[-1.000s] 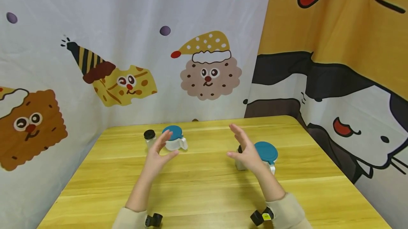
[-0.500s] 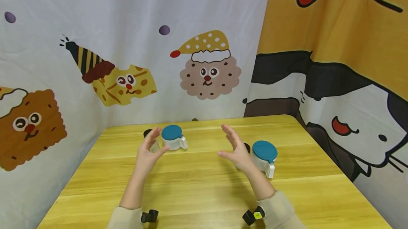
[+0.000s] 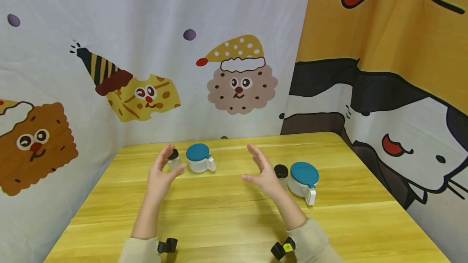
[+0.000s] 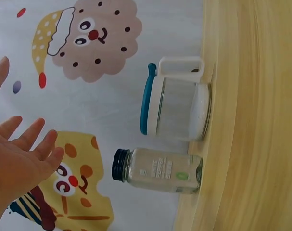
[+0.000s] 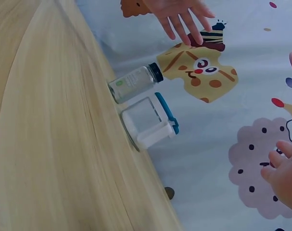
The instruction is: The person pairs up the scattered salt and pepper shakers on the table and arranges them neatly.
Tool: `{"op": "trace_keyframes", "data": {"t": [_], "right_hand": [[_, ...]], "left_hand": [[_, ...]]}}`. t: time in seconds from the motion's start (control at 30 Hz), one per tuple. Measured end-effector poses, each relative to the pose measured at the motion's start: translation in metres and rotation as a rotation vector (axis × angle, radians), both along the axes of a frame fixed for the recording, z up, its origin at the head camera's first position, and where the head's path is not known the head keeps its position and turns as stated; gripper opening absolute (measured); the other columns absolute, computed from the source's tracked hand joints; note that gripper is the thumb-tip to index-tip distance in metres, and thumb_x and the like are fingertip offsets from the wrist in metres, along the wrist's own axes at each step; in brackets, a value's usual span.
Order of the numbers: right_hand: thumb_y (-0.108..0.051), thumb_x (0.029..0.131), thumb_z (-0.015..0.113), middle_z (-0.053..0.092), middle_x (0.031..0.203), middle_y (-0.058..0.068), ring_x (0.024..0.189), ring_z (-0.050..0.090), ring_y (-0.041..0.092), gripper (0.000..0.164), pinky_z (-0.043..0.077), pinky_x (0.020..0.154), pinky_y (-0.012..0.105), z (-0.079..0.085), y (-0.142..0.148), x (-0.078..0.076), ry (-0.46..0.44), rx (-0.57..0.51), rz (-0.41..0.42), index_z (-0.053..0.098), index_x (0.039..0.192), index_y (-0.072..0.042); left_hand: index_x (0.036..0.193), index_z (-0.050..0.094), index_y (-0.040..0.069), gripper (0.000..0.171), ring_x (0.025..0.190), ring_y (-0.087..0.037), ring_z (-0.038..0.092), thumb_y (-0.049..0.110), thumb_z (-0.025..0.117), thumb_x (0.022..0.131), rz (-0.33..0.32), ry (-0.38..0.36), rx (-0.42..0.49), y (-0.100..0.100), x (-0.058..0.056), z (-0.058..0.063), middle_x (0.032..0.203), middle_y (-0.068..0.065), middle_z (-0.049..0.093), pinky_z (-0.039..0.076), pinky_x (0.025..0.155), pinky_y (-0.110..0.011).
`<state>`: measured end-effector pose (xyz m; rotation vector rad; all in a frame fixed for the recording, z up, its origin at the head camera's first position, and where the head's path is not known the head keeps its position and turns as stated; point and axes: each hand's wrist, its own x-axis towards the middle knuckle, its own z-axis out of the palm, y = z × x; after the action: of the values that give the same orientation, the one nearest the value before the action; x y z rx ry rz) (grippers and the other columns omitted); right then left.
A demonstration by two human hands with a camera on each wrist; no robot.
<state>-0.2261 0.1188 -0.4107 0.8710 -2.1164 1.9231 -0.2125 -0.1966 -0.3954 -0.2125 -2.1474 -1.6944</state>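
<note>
My left hand is raised above the table with thumb and fingers spread apart, holding nothing. Just beyond it stands a glass spice bottle with a black cap, partly covered by the hand in the head view. Beside that bottle is a clear jar with a blue lid and a white handle. My right hand is likewise raised, its fingers and thumb apart with nothing between them. To its right stand a second black-capped bottle, partly behind the hand, and a second blue-lidded jar.
The wooden table reaches back to a curtain printed with cartoon food. A yellow cloth with cartoon animals hangs at the right. Each wrist carries a small black camera, such as the right-hand camera.
Both hands have drifted left, staying spread. The right bottle and right jar, earlier partly covered by the right hand and arm, now show more. The bottles and jars stay in place.
</note>
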Motion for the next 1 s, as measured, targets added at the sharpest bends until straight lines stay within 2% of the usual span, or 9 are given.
{"op": "trace_keyframes", "data": {"t": [0.07, 0.23, 0.3, 0.4, 0.5, 0.77, 1.0], "right_hand": [[0.005, 0.079, 0.074, 0.025, 0.153, 0.017, 0.140, 0.021, 0.033, 0.086, 0.015, 0.112, 0.045, 0.006, -0.003, 0.004, -0.010, 0.005, -0.002, 0.023, 0.149, 0.003], [-0.009, 0.082, 0.077, 0.026, 0.152, 0.019, 0.140, 0.022, 0.033, 0.086, 0.016, 0.112, 0.045, 0.017, -0.008, 0.014, -0.034, 0.014, -0.027, 0.024, 0.147, 0.006], [-0.012, 0.082, 0.077, 0.026, 0.152, 0.017, 0.140, 0.022, 0.032, 0.086, 0.017, 0.112, 0.043, 0.017, -0.010, 0.014, -0.047, 0.026, -0.042, 0.024, 0.148, 0.004], [-0.006, 0.082, 0.076, 0.025, 0.153, 0.015, 0.140, 0.022, 0.030, 0.086, 0.017, 0.112, 0.041, 0.015, -0.012, 0.013, -0.079, 0.052, -0.068, 0.023, 0.149, 0.001], [-0.008, 0.082, 0.076, 0.024, 0.154, 0.015, 0.140, 0.021, 0.031, 0.087, 0.017, 0.112, 0.041, 0.013, -0.014, 0.010, -0.097, 0.053, -0.078, 0.023, 0.150, -0.002], [-0.014, 0.080, 0.079, 0.023, 0.153, 0.022, 0.140, 0.021, 0.035, 0.091, 0.016, 0.112, 0.044, 0.006, -0.024, 0.004, -0.086, 0.034, -0.065, 0.022, 0.149, 0.003], [-0.013, 0.081, 0.078, 0.024, 0.154, 0.016, 0.140, 0.022, 0.031, 0.090, 0.018, 0.112, 0.040, 0.005, -0.033, 0.003, -0.130, 0.063, -0.089, 0.022, 0.150, -0.001]], "left_hand": [[0.145, 0.039, 0.003, 0.073, 0.130, -0.025, 0.038, 0.004, 0.076, 0.082, 0.009, 0.003, 0.003, -0.002, 0.000, 0.000, 0.142, -0.014, 0.046, 0.026, 0.108, -0.041], [0.145, 0.037, 0.002, 0.074, 0.131, -0.024, 0.037, 0.003, 0.076, 0.082, 0.032, 0.002, 0.002, -0.009, -0.002, -0.001, 0.143, -0.012, 0.045, 0.026, 0.108, -0.041], [0.145, 0.038, 0.001, 0.073, 0.131, -0.024, 0.037, 0.003, 0.075, 0.082, 0.039, 0.008, 0.007, -0.011, -0.002, -0.001, 0.143, -0.012, 0.045, 0.026, 0.109, -0.042], [0.144, 0.038, 0.000, 0.072, 0.131, -0.026, 0.038, 0.000, 0.074, 0.082, 0.049, 0.017, 0.016, -0.014, -0.001, -0.002, 0.143, -0.014, 0.044, 0.026, 0.109, -0.042], [0.144, 0.039, 0.001, 0.071, 0.130, -0.026, 0.039, 0.002, 0.074, 0.082, 0.062, 0.026, 0.016, -0.016, -0.002, -0.003, 0.142, -0.014, 0.045, 0.026, 0.109, -0.042], [0.146, 0.037, 0.006, 0.074, 0.131, -0.024, 0.038, 0.008, 0.075, 0.083, 0.097, -0.017, 0.011, -0.025, -0.007, -0.010, 0.144, -0.010, 0.044, 0.027, 0.109, -0.040], [0.146, 0.037, 0.004, 0.074, 0.131, -0.026, 0.037, 0.009, 0.076, 0.083, 0.112, -0.017, 0.007, -0.029, -0.010, -0.014, 0.144, -0.011, 0.044, 0.027, 0.109, -0.041]]}}
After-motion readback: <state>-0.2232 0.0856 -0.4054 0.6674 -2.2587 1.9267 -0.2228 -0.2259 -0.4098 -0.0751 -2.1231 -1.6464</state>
